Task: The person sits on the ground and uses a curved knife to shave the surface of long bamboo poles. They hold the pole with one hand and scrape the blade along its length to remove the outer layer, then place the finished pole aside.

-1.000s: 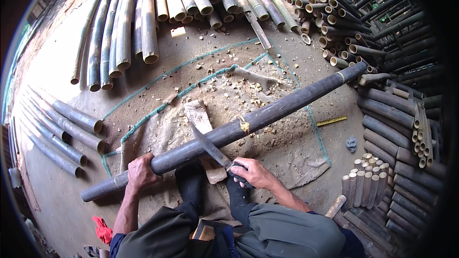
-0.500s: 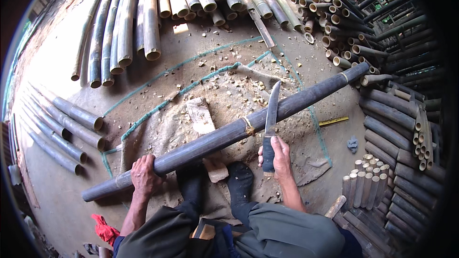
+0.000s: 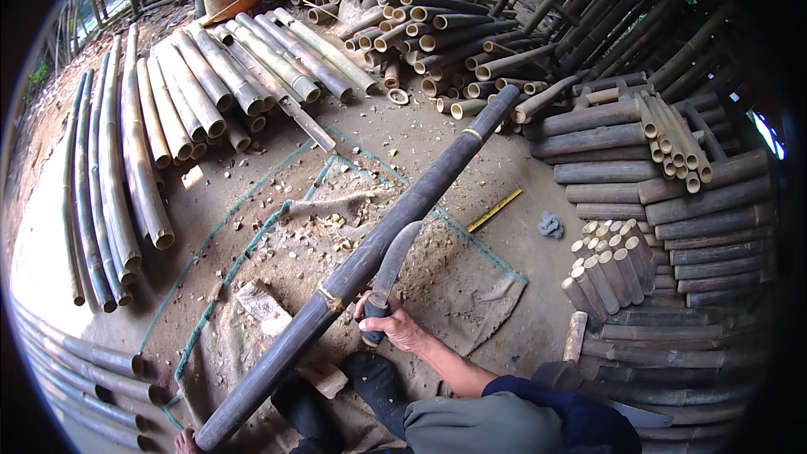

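Note:
A long dark bamboo pole [image 3: 370, 244] slants from the lower left up to the far middle, with a pale, trimmed node ring near its middle. My left hand [image 3: 185, 441] is closed on its near end, mostly cut off by the picture's lower edge. My right hand [image 3: 399, 328] grips the black-wrapped handle of a big knife [image 3: 393, 261]. Its broad, curved blade points up and away, alongside the pole's right side. Beneath the pole a wooden block [image 3: 262, 307] lies on a sackcloth [image 3: 454, 311] strewn with chips.
Long bamboo poles [image 3: 151, 151] lie in rows at left. Cut bamboo tubes [image 3: 454, 42] are heaped at the far middle. Stacked bamboo pieces [image 3: 714, 219] and a bundle of short ones [image 3: 609, 273] stand at right. A yellow ruler [image 3: 494, 210] and a grey rag [image 3: 551, 225] lie on the ground.
My view has swung round to the right and upward, so the pole looks steeper and my left hand has slid to the lower edge. The knife remains in my right hand.

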Tool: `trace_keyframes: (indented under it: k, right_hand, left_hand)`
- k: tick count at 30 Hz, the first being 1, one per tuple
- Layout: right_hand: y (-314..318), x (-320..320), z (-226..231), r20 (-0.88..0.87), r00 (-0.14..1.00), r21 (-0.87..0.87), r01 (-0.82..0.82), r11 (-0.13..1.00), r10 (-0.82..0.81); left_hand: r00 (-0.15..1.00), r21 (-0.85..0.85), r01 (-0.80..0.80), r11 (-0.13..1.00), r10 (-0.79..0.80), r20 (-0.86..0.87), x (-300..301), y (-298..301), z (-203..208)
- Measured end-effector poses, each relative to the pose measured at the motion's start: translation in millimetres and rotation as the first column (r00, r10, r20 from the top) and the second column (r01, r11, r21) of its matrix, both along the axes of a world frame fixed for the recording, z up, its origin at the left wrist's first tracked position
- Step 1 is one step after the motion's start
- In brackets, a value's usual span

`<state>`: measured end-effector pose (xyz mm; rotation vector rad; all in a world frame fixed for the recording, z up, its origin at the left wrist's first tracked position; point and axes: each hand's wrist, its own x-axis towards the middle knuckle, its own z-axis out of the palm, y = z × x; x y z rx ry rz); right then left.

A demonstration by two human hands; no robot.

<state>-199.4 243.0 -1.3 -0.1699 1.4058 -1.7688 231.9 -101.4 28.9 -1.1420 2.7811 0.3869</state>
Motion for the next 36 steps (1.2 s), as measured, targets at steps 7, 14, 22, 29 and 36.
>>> trace_keyframes:
  k: [7,14,22,29,36]
  right_hand:
    - [-20.1,-1.7,5.3,0.278,0.955,-0.165,0.158,0.974,-0.108]
    - [3.1,-85.9,37.9,0.022,0.917,-0.134,0.397,0.908,-0.398]
    - [59.3,-167.2,42.6,-0.036,0.783,-0.114,0.614,0.781,-0.621]
    - [21.1,-55.1,32.6,-0.334,0.869,0.125,0.423,0.897,-0.364]
    - [16.0,32.2,17.3,-0.491,0.871,0.395,0.219,0.892,0.003]
  left_hand:
    - [0.996,-0.021,-0.048,0.999,0.049,0.074,-5.4,2.0,-5.8]
    - [0.999,-0.01,0.013,1.0,-0.014,-0.041,-49.3,30.9,-9.0]
    - [0.961,0.146,0.178,0.973,-0.14,-0.237,-238.5,102.0,25.6]
    - [0.888,0.208,0.359,0.91,-0.263,-0.378,-309.3,102.8,16.9]
    - [0.976,0.236,0.179,0.955,-0.142,-0.164,-220.3,84.3,26.4]
